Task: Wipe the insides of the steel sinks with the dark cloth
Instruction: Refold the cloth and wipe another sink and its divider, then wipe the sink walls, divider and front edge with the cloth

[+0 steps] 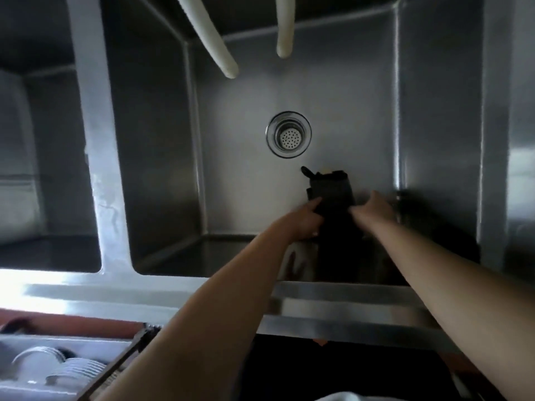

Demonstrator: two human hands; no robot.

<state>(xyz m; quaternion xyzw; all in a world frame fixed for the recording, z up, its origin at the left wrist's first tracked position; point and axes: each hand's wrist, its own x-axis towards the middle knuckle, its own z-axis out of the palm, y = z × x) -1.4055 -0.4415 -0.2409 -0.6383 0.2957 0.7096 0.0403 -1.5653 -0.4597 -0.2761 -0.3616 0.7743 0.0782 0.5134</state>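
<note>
Cloth [330, 191] lies in sink [162, 140], apparently just before the drain [288, 134].

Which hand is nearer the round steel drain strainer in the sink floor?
Left, narrowly. The left hand grips the dark cloth below the round steel drain strainer; the right hand grips it further right, toward the sink's right wall.

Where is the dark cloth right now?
The cloth lies on the sink floor, just below the drain, gripped by both hands.
</note>
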